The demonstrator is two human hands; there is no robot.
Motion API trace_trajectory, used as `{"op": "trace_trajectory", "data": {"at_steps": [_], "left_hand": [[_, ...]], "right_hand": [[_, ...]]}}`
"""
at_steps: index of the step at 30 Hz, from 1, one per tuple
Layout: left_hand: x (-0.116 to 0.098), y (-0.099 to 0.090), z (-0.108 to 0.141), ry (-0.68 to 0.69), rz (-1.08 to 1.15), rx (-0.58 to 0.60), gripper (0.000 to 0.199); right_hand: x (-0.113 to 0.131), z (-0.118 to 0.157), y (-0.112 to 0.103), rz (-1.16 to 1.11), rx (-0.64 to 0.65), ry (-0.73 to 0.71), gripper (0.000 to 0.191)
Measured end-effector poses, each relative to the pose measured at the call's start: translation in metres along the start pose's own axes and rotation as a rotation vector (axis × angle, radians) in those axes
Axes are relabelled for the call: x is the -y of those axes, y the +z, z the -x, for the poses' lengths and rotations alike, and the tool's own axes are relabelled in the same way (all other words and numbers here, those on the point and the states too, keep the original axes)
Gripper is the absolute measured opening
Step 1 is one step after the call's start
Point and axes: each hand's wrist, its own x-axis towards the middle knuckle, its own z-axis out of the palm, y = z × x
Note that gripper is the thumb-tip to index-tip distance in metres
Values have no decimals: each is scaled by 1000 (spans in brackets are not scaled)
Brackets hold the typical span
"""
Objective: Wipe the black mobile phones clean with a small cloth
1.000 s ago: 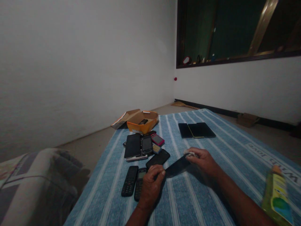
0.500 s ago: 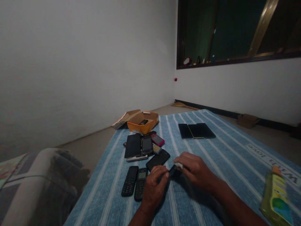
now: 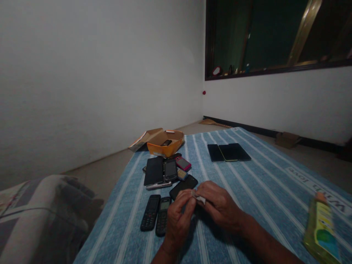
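Observation:
My left hand (image 3: 180,212) is closed around a small dark object, most likely a mobile phone, now almost wholly covered by my fingers. Pinched in my right hand (image 3: 221,203) is a crumpled white cloth or tissue (image 3: 201,199), pressed up against my left fingertips. Just beyond the hands lies a black smartphone (image 3: 184,185). Two dark keypad phones rest side by side left of my left hand: one outer phone (image 3: 150,212) and one inner phone (image 3: 162,216), partly covered by the hand.
A heap of phones, with a black tablet-like one (image 3: 153,171) and a pink one (image 3: 183,164), lies before an opened orange box (image 3: 162,148) holding a phone. Several dark smartphones (image 3: 229,152) lie in a row at far right. A yellow bottle (image 3: 320,227) stands on the striped cloth (image 3: 132,216).
My right hand has moved left and nearer, bringing the white cloth against my left fingers. The dark object seen between the hands before is now hidden. The view shifted slightly.

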Motion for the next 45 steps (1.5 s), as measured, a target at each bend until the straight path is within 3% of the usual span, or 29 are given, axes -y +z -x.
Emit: {"op": "trace_trajectory", "data": {"at_steps": [5,16,37,45], "left_hand": [[-4,0,-3,-52,50,0,30],[-9,-2,-7,-151,58,-12,32],[-2,-3,-9,-146,24,-54,22],[2,-5,-8,-182,-17,-92,27]], "right_hand": [[1,-1,2,20,-14,-31,20],[8,-1,8,335,23,15,19],[-7,1,7,-130,-102,91,25],[-13,3,11,-237,-251,289,20]]}}
